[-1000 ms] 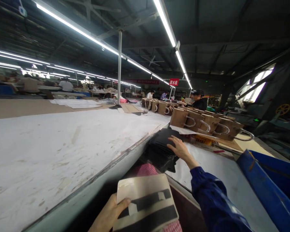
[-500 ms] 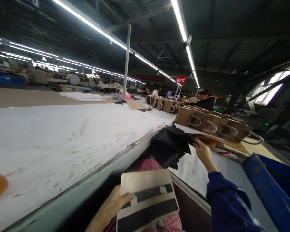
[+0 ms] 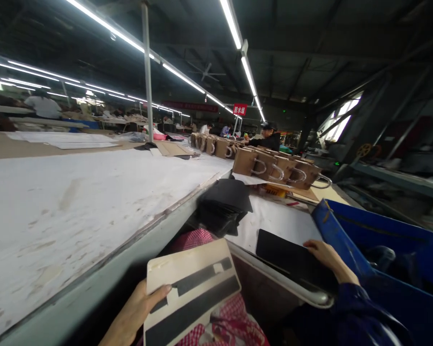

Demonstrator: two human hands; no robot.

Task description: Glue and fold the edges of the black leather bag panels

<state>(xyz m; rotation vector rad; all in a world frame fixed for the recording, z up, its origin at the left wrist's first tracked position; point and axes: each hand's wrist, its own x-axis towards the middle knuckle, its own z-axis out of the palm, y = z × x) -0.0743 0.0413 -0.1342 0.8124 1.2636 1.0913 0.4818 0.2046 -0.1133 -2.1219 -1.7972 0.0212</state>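
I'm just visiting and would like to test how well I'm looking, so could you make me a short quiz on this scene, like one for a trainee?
1. Which of the person's hands holds the pale board with dark bands?
2. True or false: the right hand is resting on top of the stack of black sheets.
3. What colour is the bin beside the right hand? a) yellow b) blue c) white

Key:
1. The left hand, with its thumb on the board's face.
2. False: it is at the far edge of a separate black sheet, to the right of the stack.
3. b) blue.
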